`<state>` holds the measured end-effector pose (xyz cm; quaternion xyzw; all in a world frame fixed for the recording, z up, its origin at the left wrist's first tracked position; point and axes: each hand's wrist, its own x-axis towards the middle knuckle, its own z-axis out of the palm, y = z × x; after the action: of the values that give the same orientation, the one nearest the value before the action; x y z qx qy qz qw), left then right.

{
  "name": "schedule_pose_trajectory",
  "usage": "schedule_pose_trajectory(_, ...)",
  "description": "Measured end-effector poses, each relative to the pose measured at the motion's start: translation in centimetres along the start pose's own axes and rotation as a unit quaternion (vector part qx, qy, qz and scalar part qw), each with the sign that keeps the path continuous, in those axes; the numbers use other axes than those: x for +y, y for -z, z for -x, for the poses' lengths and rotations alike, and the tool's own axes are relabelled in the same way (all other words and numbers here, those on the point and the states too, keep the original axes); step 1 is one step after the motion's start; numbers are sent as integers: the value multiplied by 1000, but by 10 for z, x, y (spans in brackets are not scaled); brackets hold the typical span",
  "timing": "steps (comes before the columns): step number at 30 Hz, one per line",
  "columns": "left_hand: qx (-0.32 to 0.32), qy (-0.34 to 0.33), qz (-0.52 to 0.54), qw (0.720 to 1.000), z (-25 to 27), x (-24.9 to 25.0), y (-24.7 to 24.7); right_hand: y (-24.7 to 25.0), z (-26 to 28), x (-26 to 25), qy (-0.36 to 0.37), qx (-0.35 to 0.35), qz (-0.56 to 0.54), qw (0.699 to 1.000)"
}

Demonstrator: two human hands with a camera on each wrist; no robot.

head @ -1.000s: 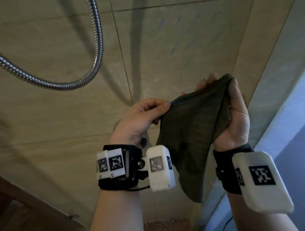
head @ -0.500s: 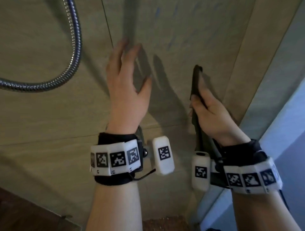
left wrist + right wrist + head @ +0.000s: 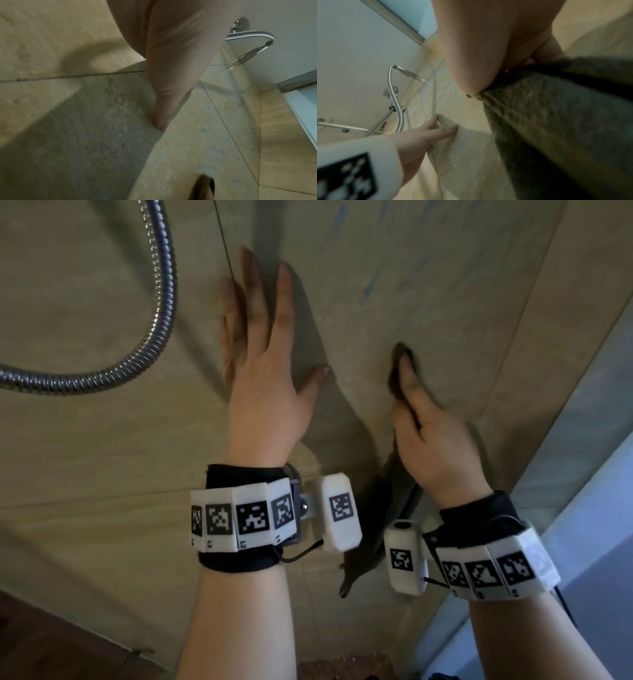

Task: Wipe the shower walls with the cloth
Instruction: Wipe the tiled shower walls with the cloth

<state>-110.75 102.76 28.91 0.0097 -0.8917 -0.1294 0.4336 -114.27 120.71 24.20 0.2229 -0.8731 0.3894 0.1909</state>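
Observation:
The dark green cloth [image 3: 399,491] lies against the beige tiled shower wall [image 3: 428,268]. My right hand [image 3: 435,440] holds it there, thumb over one side and fingers on the other, palm towards the wall. The cloth's top peeks past my fingertips and its tail hangs down below my wrist. In the right wrist view the cloth [image 3: 556,121] runs out from under my right hand [image 3: 479,40]. My left hand [image 3: 260,354] rests flat on the wall to the left, fingers spread and holding nothing; it also shows in the right wrist view [image 3: 419,138].
A metal shower hose [image 3: 150,337] loops across the wall just left of my left hand. It runs up to a wall fitting and hand shower [image 3: 406,73]. A pale frosted panel [image 3: 599,474] closes the right side behind the wall corner. Dark flooring [image 3: 51,645] shows at lower left.
My left hand let go of the cloth's corner and went up flat onto the wall. My right hand turned over and brought the cloth against the wall.

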Motion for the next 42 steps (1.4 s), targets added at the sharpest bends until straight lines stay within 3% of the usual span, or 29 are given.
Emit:
schedule_pose_trajectory(3,37,11,51,998,0,2,2,4,-4,-1,-24,22,-32,999)
schedule_pose_trajectory(8,43,17,25,999,-14,3,8,-12,1,-16,43,-72,26,996)
schedule_pose_trajectory(11,26,18,9,999,-19,3,11,0,-7,-12,9,-5,38,999)
schedule_pose_trajectory(15,14,22,-13,1000,-21,3,12,14,-18,-7,-42,111,-32,992)
schedule_pose_trajectory(18,6,20,-16,1000,-21,2,12,2,-16,-21,-13,62,-54,997)
schedule_pose_trajectory(22,7,27,-12,1000,-22,3,11,-13,-10,-27,49,-10,0,999)
schedule_pose_trajectory(25,4,31,-9,999,-22,4,10,3,-19,-23,13,23,17,1000)
schedule_pose_trajectory(29,-3,32,-9,999,-21,3,10,20,-29,-23,-36,77,-54,995)
schedule_pose_trajectory(35,-2,27,-9,1000,-21,4,11,-3,-13,-23,0,17,-33,999)
schedule_pose_trajectory(42,0,34,-4,999,-21,4,10,21,-30,-24,-43,66,-106,991)
